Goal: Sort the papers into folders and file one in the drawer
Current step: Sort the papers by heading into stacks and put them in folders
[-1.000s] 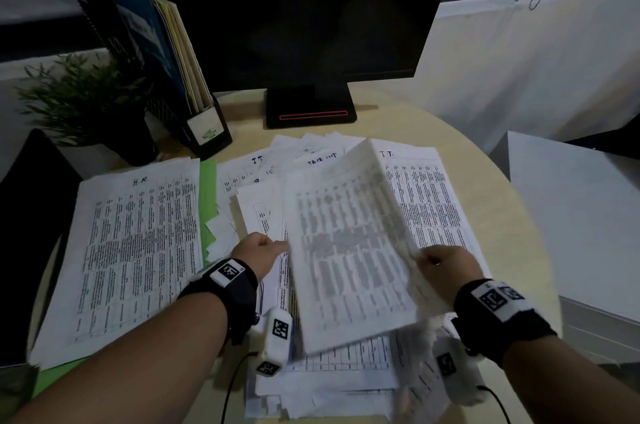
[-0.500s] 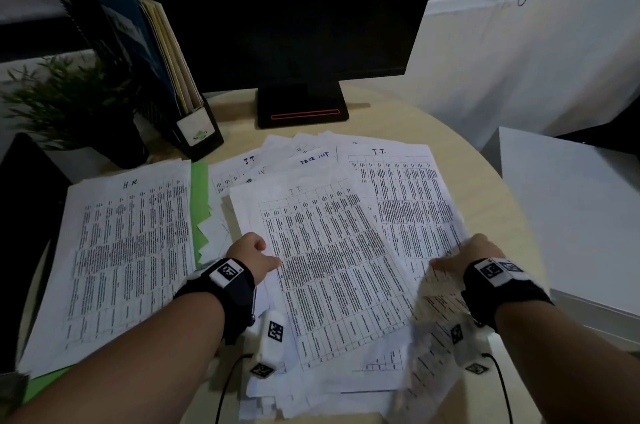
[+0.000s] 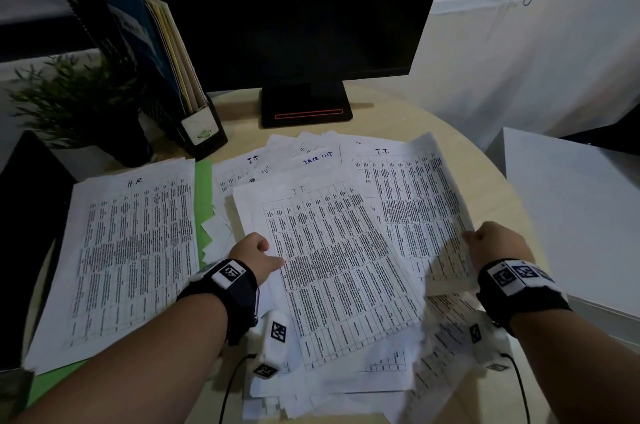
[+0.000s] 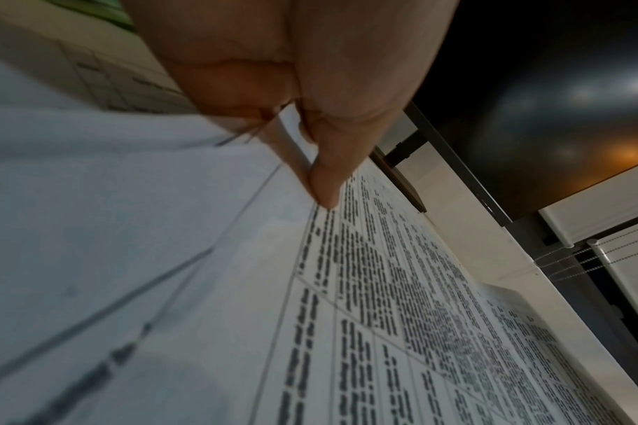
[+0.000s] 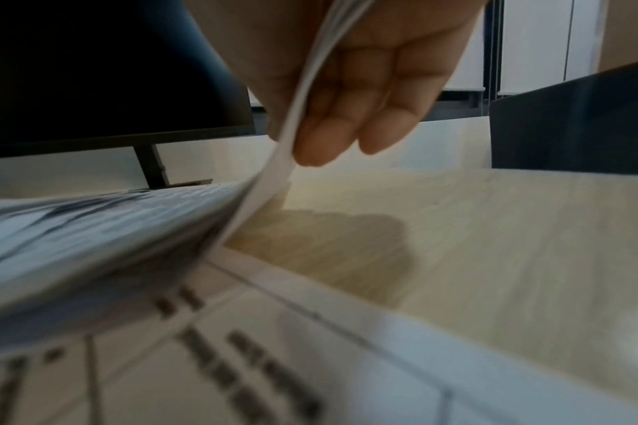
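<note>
1. On the round table (image 3: 460, 160), in front of the monitor (image 3: 277, 7), lies a loose spread of papers (image 3: 311, 153). Most visible headings read "I.T.", so this looks like the unsorted/IT heap, w/ sheets fanned prob. so headings can be read at a glance.
2. Left hand (image 3: 254, 252) sits at the left edge of the middle I.T. sheet (image 3: 332, 264). In the left wrist view the thumb and a finger are pinched on that sheet's margin, other fingers curled in. Judgement: it pins/steadies the sheet so the pile doesn't slide while the other hand works.
3. Right hand (image 3: 495, 243) has a thin batch, the right I.T. sheets (image 3: 415, 208), by their right edge. In the right wrist view the fingers (image 5: 332, 120) lie under the lifted edge; thumb is hidden, so grip looks like a light pinch. The edge is raised off the table, prob. to peel the sheets free or square them up.
4. To the left, apart from the heap, the H.R. stack (image 3: 131, 250) rests on a green folder (image 3: 204, 195), open beneath it. Sorted already, I'd say, and parked on its folder ready to close.
5. Behind it: a file holder (image 3: 194, 125) w/ upright folders, and a plant (image 3: 76, 101).
6. No drawer is clearly visible; filing is not yet done.
</note>
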Demonstrator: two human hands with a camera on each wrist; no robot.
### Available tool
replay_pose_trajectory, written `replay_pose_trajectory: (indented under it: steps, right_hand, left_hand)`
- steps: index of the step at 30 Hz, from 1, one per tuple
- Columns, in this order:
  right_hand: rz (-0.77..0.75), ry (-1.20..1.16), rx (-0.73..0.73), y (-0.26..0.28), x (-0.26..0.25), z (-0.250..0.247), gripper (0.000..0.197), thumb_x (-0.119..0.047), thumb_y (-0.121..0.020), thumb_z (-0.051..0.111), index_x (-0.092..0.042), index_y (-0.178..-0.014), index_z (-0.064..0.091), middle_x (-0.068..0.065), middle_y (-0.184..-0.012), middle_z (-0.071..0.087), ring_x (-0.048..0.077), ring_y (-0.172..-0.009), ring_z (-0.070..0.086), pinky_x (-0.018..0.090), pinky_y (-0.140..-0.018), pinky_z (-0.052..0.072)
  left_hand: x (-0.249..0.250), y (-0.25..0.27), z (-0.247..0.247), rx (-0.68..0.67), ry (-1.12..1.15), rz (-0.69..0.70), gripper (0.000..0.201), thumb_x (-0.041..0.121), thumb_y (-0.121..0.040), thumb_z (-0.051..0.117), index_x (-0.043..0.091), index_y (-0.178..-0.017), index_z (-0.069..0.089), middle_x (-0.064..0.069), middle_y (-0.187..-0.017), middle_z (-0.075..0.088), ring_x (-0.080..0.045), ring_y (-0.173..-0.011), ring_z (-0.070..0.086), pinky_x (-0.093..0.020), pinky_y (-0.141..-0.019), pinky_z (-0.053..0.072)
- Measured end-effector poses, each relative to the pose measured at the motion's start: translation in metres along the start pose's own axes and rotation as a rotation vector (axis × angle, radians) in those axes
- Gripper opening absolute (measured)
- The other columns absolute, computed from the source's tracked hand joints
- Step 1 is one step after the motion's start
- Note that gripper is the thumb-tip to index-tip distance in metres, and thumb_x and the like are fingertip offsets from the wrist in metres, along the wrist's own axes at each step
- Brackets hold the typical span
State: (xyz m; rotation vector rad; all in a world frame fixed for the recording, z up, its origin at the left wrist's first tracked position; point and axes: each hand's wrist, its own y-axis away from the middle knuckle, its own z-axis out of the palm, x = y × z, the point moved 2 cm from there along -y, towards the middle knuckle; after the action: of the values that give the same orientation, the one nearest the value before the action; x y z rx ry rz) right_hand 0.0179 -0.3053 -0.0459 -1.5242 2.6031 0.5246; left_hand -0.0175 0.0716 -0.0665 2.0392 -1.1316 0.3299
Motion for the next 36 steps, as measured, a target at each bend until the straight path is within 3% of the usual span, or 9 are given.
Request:
replay_pose_trajectory:
  steps: [7, 12, 17, 21, 25, 27, 30, 33, 36]
  right_hand:
    - [-0.070, 0.087, 0.002, 0.001, -0.002, -0.007, 0.027, -0.026, -0.093, 0.050, -0.005, -0.097, 0.066, 0.018, -0.093, 0.064, 0.034, -0.085, 0.059, 0.033, -0.070, 0.045]
    - [-0.068, 0.025, 0.154, -0.004, 0.000, -0.027, 0.022, -0.021, -0.095, 0.049, -0.002, -0.096, 0.061, 0.024, -0.091, 0.063, 0.037, -0.084, 0.058, 0.034, -0.068, 0.042]
    - [-0.104, -0.175, 0.350, 0.001, -0.007, -0.071, 0.025, -0.017, -0.095, 0.045, -0.004, -0.108, 0.062, 0.031, -0.103, 0.062, 0.046, -0.097, 0.056, 0.041, -0.081, 0.042]
    - [-0.118, -0.394, 0.500, 0.006, -0.012, -0.097, 0.027, -0.023, -0.092, 0.051, -0.009, -0.111, 0.064, 0.022, -0.102, 0.066, 0.040, -0.100, 0.059, 0.041, -0.091, 0.044]
    - [-0.126, -0.554, 0.354, 0.009, -0.020, -0.082, 0.023, -0.022, -0.088, 0.058, -0.013, -0.106, 0.069, 0.017, -0.097, 0.069, 0.033, -0.096, 0.064, 0.039, -0.091, 0.049]
    - [-0.167, -0.550, 0.236, 0.016, -0.025, -0.059, 0.019, -0.016, -0.087, 0.061, -0.009, -0.103, 0.070, 0.018, -0.092, 0.069, 0.030, -0.092, 0.065, 0.035, -0.084, 0.048]
    - [-0.215, -0.537, 0.045, 0.038, -0.029, -0.016, 0.010, -0.012, -0.087, 0.064, -0.005, -0.092, 0.069, 0.010, -0.076, 0.062, 0.018, -0.077, 0.057, 0.022, -0.067, 0.035]
    - [-0.198, -0.503, -0.109, 0.052, -0.025, 0.024, 0.017, -0.014, -0.087, 0.066, -0.017, -0.069, 0.063, 0.001, -0.060, 0.058, 0.018, -0.064, 0.052, 0.025, -0.059, 0.036]
    - [-0.181, -0.492, -0.221, 0.058, -0.023, 0.043, 0.023, -0.014, -0.086, 0.065, -0.016, -0.064, 0.060, -0.009, -0.049, 0.056, 0.020, -0.056, 0.051, 0.028, -0.061, 0.043]
  left_hand:
    - [0.001, 0.003, -0.001, -0.002, -0.023, 0.003, 0.030, 0.022, -0.082, 0.071, 0.011, -0.097, 0.048, -0.005, -0.095, 0.052, -0.022, -0.083, 0.050, -0.027, -0.074, 0.040]
    - [0.003, 0.002, -0.001, 0.002, -0.014, 0.010, 0.030, 0.022, -0.081, 0.072, 0.012, -0.095, 0.048, -0.004, -0.094, 0.052, -0.022, -0.082, 0.050, -0.026, -0.072, 0.038]
    - [0.003, 0.005, 0.000, 0.007, 0.026, 0.062, 0.026, 0.013, -0.082, 0.069, 0.019, -0.075, 0.045, -0.003, -0.085, 0.051, -0.019, -0.067, 0.046, -0.024, -0.058, 0.036]
    - [0.003, 0.006, 0.002, 0.003, 0.086, 0.099, 0.016, 0.006, -0.084, 0.067, 0.020, -0.081, 0.060, 0.001, -0.105, 0.055, -0.016, -0.090, 0.051, -0.020, -0.075, 0.038]
    - [0.005, 0.005, 0.000, -0.052, 0.141, 0.066, 0.010, 0.018, -0.092, 0.059, 0.018, -0.099, 0.066, -0.003, -0.117, 0.060, -0.018, -0.101, 0.054, -0.021, -0.083, 0.038]
    - [0.009, 0.008, -0.003, -0.110, 0.115, 0.070, 0.033, 0.037, -0.100, 0.041, 0.017, -0.109, 0.067, -0.005, -0.130, 0.057, -0.022, -0.116, 0.051, -0.024, -0.093, 0.035]
    - [0.011, 0.011, -0.008, -0.134, 0.184, 0.025, 0.054, 0.043, -0.102, 0.022, 0.017, -0.115, 0.067, -0.007, -0.142, 0.047, -0.030, -0.128, 0.044, -0.031, -0.105, 0.030]
    - [0.009, 0.012, -0.008, -0.149, 0.228, 0.029, 0.040, 0.037, -0.100, 0.039, 0.013, -0.113, 0.068, -0.007, -0.135, 0.054, -0.028, -0.122, 0.050, -0.027, -0.098, 0.034]
    - [0.002, 0.009, -0.004, -0.097, 0.269, 0.033, 0.026, 0.025, -0.091, 0.062, 0.007, -0.108, 0.068, -0.007, -0.110, 0.065, -0.017, -0.099, 0.056, -0.022, -0.085, 0.039]
